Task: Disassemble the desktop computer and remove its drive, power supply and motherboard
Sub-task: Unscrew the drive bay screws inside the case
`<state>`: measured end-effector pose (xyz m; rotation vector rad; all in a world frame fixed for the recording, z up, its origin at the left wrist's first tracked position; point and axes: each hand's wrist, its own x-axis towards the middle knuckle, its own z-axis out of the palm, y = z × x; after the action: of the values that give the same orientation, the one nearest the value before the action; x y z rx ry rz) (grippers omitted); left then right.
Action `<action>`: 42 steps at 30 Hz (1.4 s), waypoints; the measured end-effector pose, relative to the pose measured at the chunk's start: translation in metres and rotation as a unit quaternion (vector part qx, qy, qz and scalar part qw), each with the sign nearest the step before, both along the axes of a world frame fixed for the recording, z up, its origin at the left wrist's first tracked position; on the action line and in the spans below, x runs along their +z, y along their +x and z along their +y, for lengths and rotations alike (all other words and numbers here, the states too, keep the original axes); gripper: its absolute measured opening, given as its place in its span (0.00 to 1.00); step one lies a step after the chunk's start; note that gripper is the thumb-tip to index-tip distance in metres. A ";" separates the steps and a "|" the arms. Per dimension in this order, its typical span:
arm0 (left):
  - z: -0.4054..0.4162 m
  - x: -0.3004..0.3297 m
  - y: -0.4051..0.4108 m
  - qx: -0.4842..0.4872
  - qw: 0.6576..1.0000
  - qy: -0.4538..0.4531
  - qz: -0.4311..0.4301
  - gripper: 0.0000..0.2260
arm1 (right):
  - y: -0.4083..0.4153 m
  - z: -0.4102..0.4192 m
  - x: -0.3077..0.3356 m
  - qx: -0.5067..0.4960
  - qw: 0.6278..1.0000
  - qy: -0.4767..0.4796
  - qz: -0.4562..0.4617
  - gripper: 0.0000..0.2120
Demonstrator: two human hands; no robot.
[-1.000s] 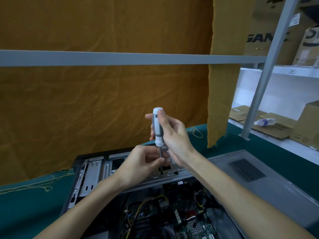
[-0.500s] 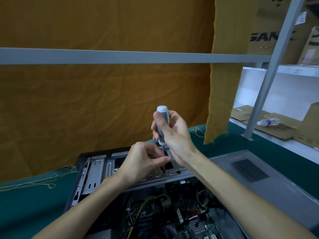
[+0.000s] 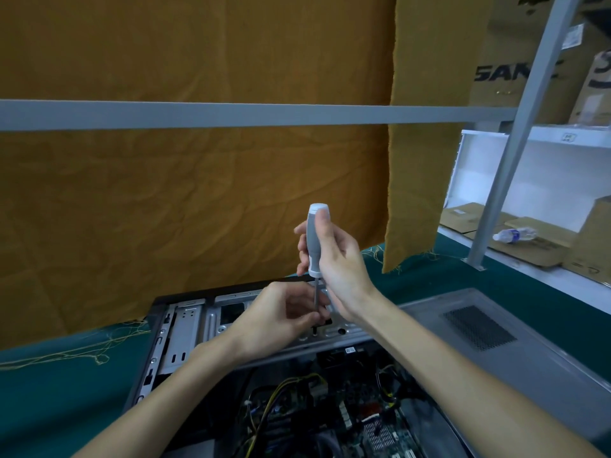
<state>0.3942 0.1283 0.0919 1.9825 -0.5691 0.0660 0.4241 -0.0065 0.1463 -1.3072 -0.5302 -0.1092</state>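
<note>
An open desktop computer case lies on the green table, with its metal drive cage at the far end and the motherboard with cables showing below. My right hand grips the grey and white handle of a screwdriver held upright over the cage. My left hand pinches the screwdriver's shaft low down, near the tip, which stands on the cage's metal bracket. The screw itself is hidden by my fingers.
The grey side panel of the case lies to the right on the green table. An orange cloth hangs behind a grey rail. Cardboard boxes and a plastic bottle sit on a white shelf at right.
My right hand has shifted its grip round the screwdriver handle, as in turning it. My left hand stays pinched on the shaft. The camera view has drifted slightly.
</note>
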 end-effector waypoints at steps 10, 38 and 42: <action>0.005 0.000 0.008 0.026 0.996 0.078 -0.015 0.03 | -0.002 0.000 -0.002 0.022 1.000 0.004 0.007 0.25; 0.007 0.000 0.006 0.019 0.980 0.181 -0.073 0.07 | -0.005 -0.003 -0.001 -0.005 0.999 0.027 -0.019 0.21; 0.008 -0.002 0.005 0.009 0.981 0.181 -0.064 0.06 | -0.001 0.000 -0.001 -0.008 1.000 0.010 -0.008 0.27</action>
<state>0.3996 0.1364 0.0898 2.3494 -0.6848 0.1091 0.4227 -0.0064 0.1449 -1.2926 -0.5305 -0.1382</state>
